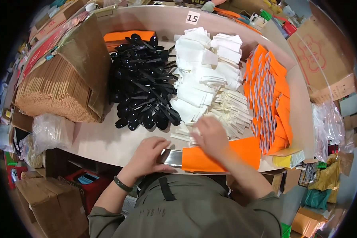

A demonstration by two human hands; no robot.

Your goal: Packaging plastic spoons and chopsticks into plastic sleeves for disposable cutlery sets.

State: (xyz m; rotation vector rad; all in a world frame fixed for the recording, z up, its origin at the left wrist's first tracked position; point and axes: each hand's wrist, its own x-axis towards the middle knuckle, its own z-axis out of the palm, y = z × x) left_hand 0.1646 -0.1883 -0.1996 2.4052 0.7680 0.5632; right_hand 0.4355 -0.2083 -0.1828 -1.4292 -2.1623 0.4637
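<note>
At the front edge of the table, an orange sleeve or stack of sleeves (pixel 242 152) lies flat, with a shiny metal plate (pixel 172 157) sticking out of its left end. Around the plate's bare end is my left hand (pixel 146 154), thumb and fingers spread apart to either side. My right hand (pixel 212 137) is over the near end of the white items, above the orange sleeve. Its fingers are curled together and slightly blurred; what they hold, if anything, is hidden. Just beyond it lie thin white wrapped packets (pixel 231 109) and folded white napkins (pixel 194 83).
Black plastic spoons (pixel 141 83) form a large heap left of the napkins. Further left stands a cardboard box of wooden sticks (pixel 57 95). Overlapping orange sleeves (pixel 267 99) line the right side. A raised rim (pixel 162 18) borders the table's back. Cartons (pixel 49 202) stand around it.
</note>
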